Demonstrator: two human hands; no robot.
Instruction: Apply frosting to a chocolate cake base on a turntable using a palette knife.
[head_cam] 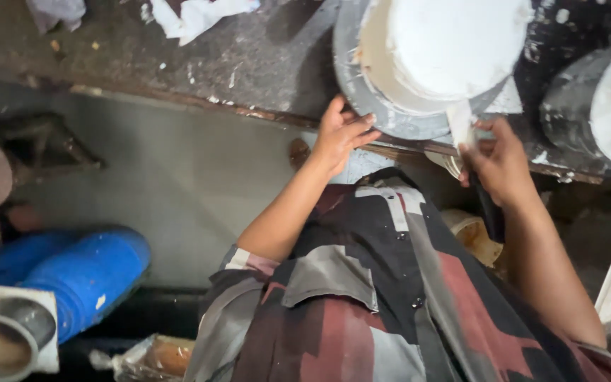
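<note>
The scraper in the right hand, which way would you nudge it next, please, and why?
Probably draw the scraper along the white cake's lower edge: its blade already meets that side, the right hand grips it, and the left hand rests on the grey turntable, seemingly steadying it.

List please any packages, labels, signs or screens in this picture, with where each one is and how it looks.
Clear crinkled plastic bag: bottom edge, left of the person's shirt; something brownish inside.
Blue plastic drum: lower left, lying on its side; no label shows.
No signs or screens in view.
</note>
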